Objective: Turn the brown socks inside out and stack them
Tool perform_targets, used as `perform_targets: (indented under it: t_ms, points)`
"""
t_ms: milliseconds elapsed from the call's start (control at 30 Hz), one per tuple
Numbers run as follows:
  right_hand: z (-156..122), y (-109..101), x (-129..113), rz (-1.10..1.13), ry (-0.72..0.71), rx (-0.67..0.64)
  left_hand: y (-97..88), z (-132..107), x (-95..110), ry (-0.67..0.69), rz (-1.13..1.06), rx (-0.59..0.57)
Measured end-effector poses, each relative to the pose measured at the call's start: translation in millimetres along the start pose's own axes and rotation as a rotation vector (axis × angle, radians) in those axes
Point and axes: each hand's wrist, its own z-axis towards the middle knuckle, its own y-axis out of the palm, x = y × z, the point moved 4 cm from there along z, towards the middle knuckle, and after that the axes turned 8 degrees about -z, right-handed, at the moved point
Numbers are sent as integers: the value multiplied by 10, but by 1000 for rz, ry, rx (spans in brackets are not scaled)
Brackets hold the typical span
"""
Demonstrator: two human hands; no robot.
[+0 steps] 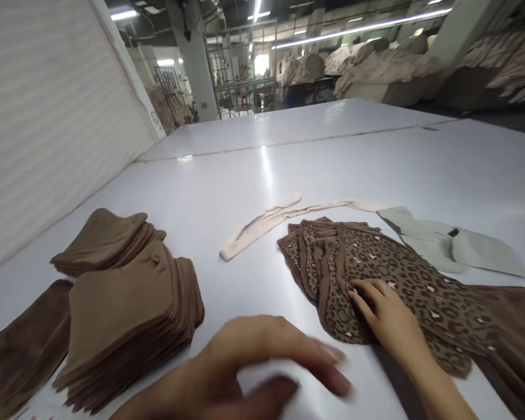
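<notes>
My right hand [387, 315] rests on a fanned pile of leopard-print fabric pieces [385, 254], its fingertips closed on the edge of one piece. The pieces have brown borders and small pale spots. Close to the camera, my left hand [254, 356] hovers over the white table, slightly blurred. Its fingers are curved, with a gap between them and the thumb, and nothing shows in that gap. To its left stands a thick stack of plain brown fabric pieces [122, 297].
Behind the thick stack is another brown stack [100, 239], with darker pieces [26, 338] at far left. A cream strip [262, 224] and grey-green scraps [459, 242] lie beyond the leopard pile. Brown fabric [511, 321] extends right. A white quilted sheet [56, 105] rises at left.
</notes>
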Motion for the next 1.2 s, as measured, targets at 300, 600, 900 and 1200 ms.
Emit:
perform_targets:
  t_ms: [300, 600, 900, 1200]
  points:
    - [-499, -370, -936, 139, -293, 190, 216, 523, -1043, -485, -692, -96]
    - [-1109, 64, -602, 142, 203, -71, -171, 406, -1471, -430, -269, 161]
    - [-1104, 300, -552, -1, 379, -456, 341, 317, -1201, -95, 552, -91]
    - [-1152, 345, -624, 551, 508, -452, 607, 388, -1460, -141, 667, -226]
